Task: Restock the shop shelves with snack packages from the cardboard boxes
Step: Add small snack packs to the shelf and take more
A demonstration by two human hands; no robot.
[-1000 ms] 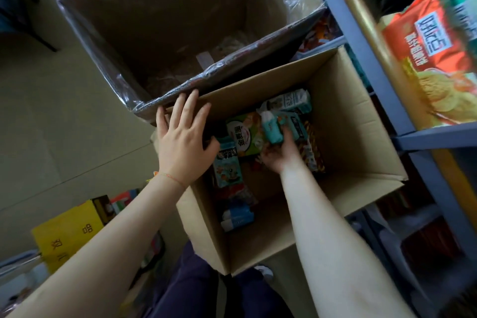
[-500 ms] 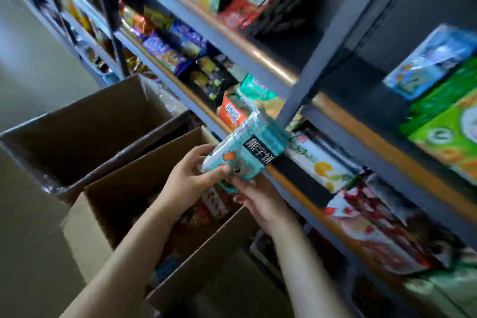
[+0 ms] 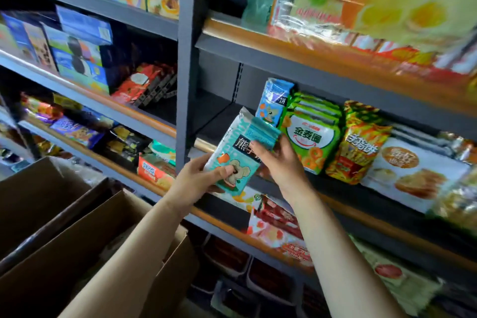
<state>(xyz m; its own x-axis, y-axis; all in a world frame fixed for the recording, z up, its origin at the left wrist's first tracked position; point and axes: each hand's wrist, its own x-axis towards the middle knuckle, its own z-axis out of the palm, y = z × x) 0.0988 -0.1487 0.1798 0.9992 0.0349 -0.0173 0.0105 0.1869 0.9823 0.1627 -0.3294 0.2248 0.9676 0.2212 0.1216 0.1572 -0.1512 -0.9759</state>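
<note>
At frame centre we are gripping a teal snack packet (image 3: pixel 238 160) with both hands, left hand (image 3: pixel 198 181) low, right hand (image 3: pixel 280 162) high, before the shelf (image 3: pixel 361 208).

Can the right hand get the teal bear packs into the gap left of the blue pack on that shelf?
Probably yes. The right hand and left hand hold the teal bear packs just in front of the bare shelf left of the standing blue pack; nothing blocks it.
</note>
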